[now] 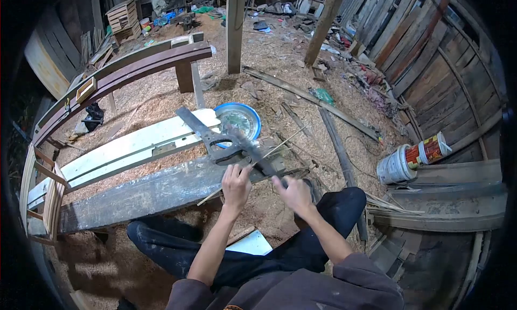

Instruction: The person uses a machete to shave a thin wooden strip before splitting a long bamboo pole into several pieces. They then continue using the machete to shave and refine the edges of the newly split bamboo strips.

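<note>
My left hand (237, 186) is closed around a thin wooden stick (281, 144), which slants over the plank bench (145, 191) in front of me. In my right hand (296, 194) is a large dark knife (264, 163), its blade smeared by motion and angled up and left across the stick. Whether blade and stick touch I cannot tell. Just beyond my left hand, a handsaw (195, 122) with a dark handle lies over the bench and some pale boards (129, 145).
A blue-rimmed basin (256, 132) stands behind the bench. A slatted wooden frame (52, 202) is at its left end. Two posts (235, 35) rise ahead. Shavings cover the floor, with a long beam (318, 102) on it. White buckets (396, 167) stand right.
</note>
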Action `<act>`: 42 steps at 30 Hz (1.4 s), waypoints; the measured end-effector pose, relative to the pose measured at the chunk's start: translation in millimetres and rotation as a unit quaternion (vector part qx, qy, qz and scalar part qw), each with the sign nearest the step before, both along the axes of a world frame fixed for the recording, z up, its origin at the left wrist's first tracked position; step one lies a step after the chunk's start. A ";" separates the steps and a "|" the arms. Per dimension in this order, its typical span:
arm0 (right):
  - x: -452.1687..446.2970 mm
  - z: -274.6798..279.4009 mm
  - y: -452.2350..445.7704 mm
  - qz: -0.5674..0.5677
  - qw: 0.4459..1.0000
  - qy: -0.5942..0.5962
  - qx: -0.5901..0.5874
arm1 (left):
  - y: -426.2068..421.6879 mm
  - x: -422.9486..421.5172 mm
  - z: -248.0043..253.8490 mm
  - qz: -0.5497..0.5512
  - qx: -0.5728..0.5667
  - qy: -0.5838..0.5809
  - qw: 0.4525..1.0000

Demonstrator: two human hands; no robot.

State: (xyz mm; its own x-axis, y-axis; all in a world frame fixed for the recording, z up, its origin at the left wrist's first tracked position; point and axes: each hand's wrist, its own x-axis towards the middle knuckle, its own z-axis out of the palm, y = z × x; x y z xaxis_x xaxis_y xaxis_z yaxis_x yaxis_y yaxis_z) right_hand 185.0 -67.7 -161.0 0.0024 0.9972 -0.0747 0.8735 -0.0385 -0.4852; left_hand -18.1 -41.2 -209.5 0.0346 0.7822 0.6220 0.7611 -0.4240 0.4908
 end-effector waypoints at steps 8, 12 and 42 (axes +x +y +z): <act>11.2 -16.0 23.8 -0.059 0.996 0.019 0.066 | 3.2 1.1 -0.8 0.001 0.007 0.013 1.000; 15.3 4.8 10.2 0.064 0.995 -0.075 0.001 | 3.8 0.3 -1.8 -0.013 0.013 0.002 1.000; 53.8 -22.5 26.9 -0.049 0.999 0.008 0.017 | -13.4 10.1 2.6 0.019 -0.008 0.042 0.999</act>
